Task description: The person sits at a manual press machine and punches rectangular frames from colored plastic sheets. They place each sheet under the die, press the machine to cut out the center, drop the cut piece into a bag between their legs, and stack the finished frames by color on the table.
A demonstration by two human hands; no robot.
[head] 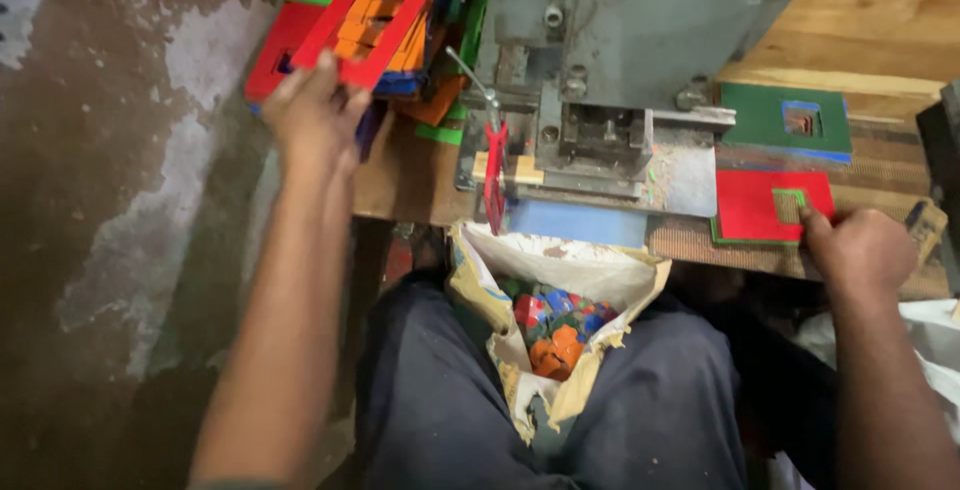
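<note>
My left hand (pixel 312 115) reaches up to the left and grips the lower edge of a red square sheet (pixel 372 12) with a cut-out hole, held over a heap of coloured punched sheets (pixel 420 50). My right hand (pixel 855 248) rests at the right on the bench, its fingers on the edge of a flat red sheet (pixel 760 205) with a small green-rimmed hole. Between my hands stands a grey metal punch press (pixel 620 40) with a blue strip (pixel 578 222) below its die.
A green sheet with a cut hole (pixel 785 122) lies behind the red one on the wooden bench (pixel 880 30). An open paper sack (pixel 560 280) of small coloured offcuts sits between my knees. A red-handled tool (pixel 494 175) hangs at the press front. Stained concrete floor (pixel 120 200) lies left.
</note>
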